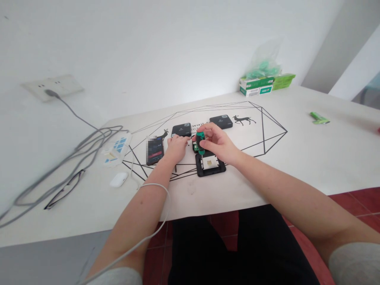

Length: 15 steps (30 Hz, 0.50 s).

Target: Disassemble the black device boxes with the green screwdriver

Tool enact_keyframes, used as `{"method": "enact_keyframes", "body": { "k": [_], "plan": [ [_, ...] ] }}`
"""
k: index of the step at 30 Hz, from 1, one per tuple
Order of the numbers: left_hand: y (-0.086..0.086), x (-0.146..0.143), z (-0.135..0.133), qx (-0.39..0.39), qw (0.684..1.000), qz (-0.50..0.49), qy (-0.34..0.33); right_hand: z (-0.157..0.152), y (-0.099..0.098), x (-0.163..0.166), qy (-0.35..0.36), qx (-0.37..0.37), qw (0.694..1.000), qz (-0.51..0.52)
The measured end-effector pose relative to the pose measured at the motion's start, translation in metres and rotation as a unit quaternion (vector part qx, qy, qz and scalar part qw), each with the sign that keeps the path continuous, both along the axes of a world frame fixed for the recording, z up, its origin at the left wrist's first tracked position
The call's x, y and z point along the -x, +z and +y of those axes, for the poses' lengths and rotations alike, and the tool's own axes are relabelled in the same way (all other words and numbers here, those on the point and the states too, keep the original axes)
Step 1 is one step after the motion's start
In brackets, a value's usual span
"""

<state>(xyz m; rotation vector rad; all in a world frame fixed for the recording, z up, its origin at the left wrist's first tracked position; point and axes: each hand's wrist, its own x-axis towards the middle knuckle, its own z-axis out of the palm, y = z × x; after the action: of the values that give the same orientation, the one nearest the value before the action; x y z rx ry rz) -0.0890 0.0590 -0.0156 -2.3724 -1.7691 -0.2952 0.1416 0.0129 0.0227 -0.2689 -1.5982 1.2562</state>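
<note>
My right hand [215, 142] is closed around a green-handled screwdriver [201, 141], held upright over a small green circuit board [195, 147]. My left hand [176, 145] rests on the table beside it, its fingers curled and their tips touching the board's left edge. Just in front of both hands lies an opened black device shell [210, 165] with a pale square part inside. Two closed black boxes of the same kind sit behind the hands, one at the left [181, 129] and one at the right [221, 121].
A phone [154, 151] lies left of my left hand. Further left are a white earbud case [118, 179], glasses [63, 190], a power strip [117, 148] and grey cables [89, 146]. Green boxes [257, 85] stand at the back right, and a green item [319, 118] lies far right.
</note>
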Motion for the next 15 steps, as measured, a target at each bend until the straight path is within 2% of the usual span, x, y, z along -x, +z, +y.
{"method": "enact_keyframes", "body": {
  "k": [5, 11, 15],
  "plan": [
    [0.000, 0.002, 0.000, 0.006, 1.000, 0.003, 0.003, 0.006, -0.003, 0.000, -0.098, 0.001, 0.995, 0.027],
    [0.001, 0.000, 0.001, 0.011, 1.000, -0.007, -0.007, 0.015, -0.006, 0.000, -0.229, 0.020, 0.973, 0.030],
    [0.000, 0.001, 0.002, 0.008, 1.000, 0.002, -0.015, 0.015, -0.008, 0.001, -0.260, 0.027, 0.965, 0.011]
  ]
}}
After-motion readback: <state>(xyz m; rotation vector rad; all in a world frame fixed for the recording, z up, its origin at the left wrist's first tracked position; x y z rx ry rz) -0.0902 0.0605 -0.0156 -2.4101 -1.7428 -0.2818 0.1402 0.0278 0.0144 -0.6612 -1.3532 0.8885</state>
